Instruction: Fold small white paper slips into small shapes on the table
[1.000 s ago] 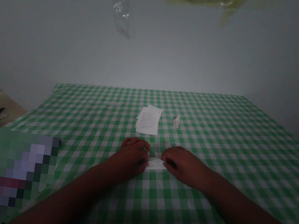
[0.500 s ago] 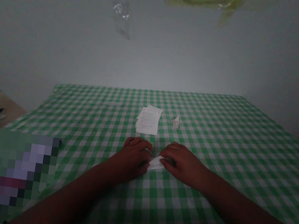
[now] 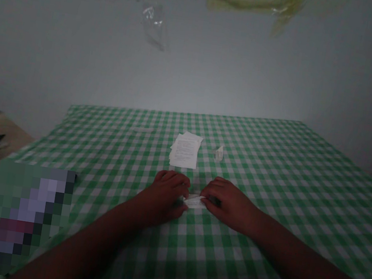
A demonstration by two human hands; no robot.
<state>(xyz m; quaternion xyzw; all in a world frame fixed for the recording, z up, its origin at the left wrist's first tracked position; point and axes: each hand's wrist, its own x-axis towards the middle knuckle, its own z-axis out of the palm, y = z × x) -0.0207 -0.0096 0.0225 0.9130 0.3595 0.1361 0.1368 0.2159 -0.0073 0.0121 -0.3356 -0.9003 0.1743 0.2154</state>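
A small white folded paper [image 3: 194,201] lies on the green checked tablecloth [image 3: 272,171] between my two hands. My left hand [image 3: 165,195] has its fingers curled and pinches the paper's left end. My right hand [image 3: 228,203] is closed on the paper's right end, fingertips pressed down on it. Most of the paper is hidden under the fingers. The room is dim.
A stack of white printed paper slips [image 3: 185,149] lies just beyond my hands, with a tiny folded white paper piece [image 3: 219,152] to its right. A pixelated patch [image 3: 17,217] covers the near left. Clear plastic bags [image 3: 155,18] hang on the wall behind.
Both hands have shifted slightly closer together on the paper, and less of it shows between them. The view has dropped a little.
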